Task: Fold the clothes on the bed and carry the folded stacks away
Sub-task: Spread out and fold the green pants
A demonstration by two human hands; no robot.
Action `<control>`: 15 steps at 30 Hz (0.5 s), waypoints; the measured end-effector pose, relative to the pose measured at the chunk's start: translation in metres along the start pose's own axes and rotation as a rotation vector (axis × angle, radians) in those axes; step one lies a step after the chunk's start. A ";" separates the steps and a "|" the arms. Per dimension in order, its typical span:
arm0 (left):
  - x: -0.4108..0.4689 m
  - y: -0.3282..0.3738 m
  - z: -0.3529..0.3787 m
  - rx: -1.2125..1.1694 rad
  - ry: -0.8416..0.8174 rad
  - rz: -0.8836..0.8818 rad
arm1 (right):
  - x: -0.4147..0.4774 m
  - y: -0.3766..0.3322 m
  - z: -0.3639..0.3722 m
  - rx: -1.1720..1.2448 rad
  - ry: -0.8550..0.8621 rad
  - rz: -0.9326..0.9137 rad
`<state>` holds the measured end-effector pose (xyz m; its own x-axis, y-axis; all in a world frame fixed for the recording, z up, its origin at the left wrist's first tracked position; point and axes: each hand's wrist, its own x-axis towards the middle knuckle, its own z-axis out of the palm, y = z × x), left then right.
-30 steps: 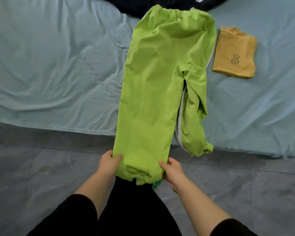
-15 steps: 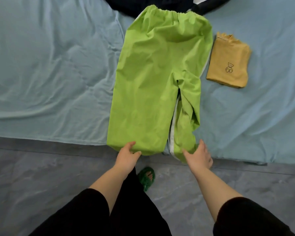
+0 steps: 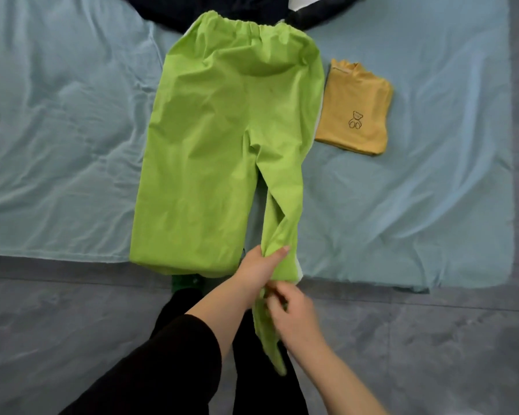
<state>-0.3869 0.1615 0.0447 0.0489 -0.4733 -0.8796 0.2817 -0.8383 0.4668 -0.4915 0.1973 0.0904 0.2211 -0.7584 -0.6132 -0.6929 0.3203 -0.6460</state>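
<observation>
Lime-green trousers (image 3: 222, 124) lie spread on the light blue bed sheet (image 3: 66, 139), waistband at the far side. The left leg lies flat to the bed's near edge. The right leg is bunched and its cuff hangs off the edge over the floor. My left hand (image 3: 259, 265) grips that bunched leg near the bed's edge. My right hand (image 3: 294, 316) pinches the same leg just below, over the floor. A folded mustard-yellow top (image 3: 357, 109) with a small bear drawing lies to the right of the trousers.
Dark clothing (image 3: 246, 7) lies at the far side of the bed behind the waistband. Grey tiled floor (image 3: 417, 339) runs along the bed's near edge. A green slipper (image 3: 186, 281) shows under the trousers' left cuff.
My left hand has left the flat left leg and crossed to the bunched right leg. My right hand has closed on that leg's cuff and drawn it off the bed's edge.
</observation>
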 end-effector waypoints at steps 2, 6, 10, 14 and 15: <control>0.001 -0.002 0.006 -0.005 0.083 -0.047 | 0.008 0.013 -0.028 0.310 0.213 0.121; 0.001 -0.002 0.028 -0.254 -0.027 -0.234 | 0.048 0.033 -0.073 0.445 0.227 0.317; -0.005 0.000 0.050 -0.079 0.004 -0.150 | 0.064 0.038 -0.077 0.774 -0.191 0.474; -0.005 -0.009 0.050 -0.055 0.236 0.150 | 0.057 0.046 -0.079 0.438 -0.065 0.222; -0.004 -0.010 0.048 -0.098 0.259 0.160 | 0.053 0.049 -0.081 0.358 -0.049 0.151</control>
<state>-0.4358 0.1589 0.0476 0.3385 -0.5022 -0.7957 0.3414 -0.7225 0.6012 -0.5694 0.1272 0.0629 0.1731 -0.6626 -0.7287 -0.4391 0.6104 -0.6593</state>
